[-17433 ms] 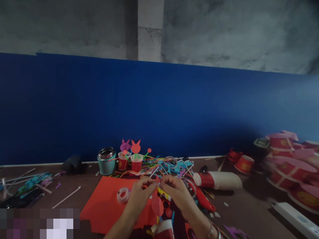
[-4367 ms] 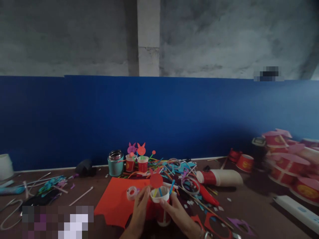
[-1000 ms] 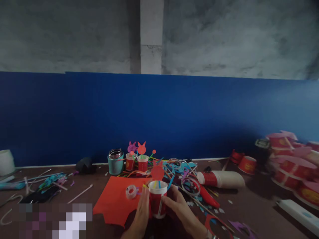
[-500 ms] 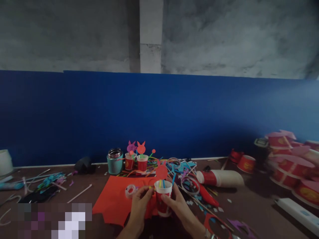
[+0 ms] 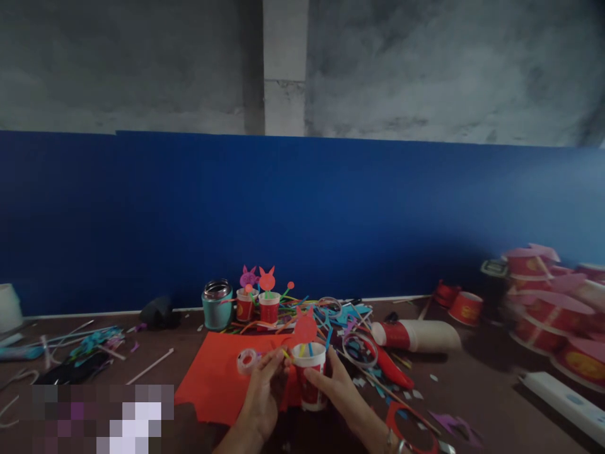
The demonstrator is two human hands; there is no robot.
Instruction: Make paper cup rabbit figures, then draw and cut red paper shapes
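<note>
1. left hand (image 5: 265, 391): thumb and fingertips look closed on a thin yellow plastic-looking straw (image 5: 286, 355); a light pinch should avoid creasing it.
2. middle, near: the tapered red-and-white paper cup (image 5: 309, 395) is upright between the hands; a level rim helps.
3. right hand (image 5: 343, 391): fingers clamped round the cup's right wall, thumb across the near side; steady pressure, short of denting, suits.

Upright red cup (image 5: 311, 396), eared red cutout (image 5: 305, 328) above its rim

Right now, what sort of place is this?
Likely a craft table in a rough, unfinished room: a paper cup in the right hand, a tape roll on red paper, and a bare grey wall behind.
</note>
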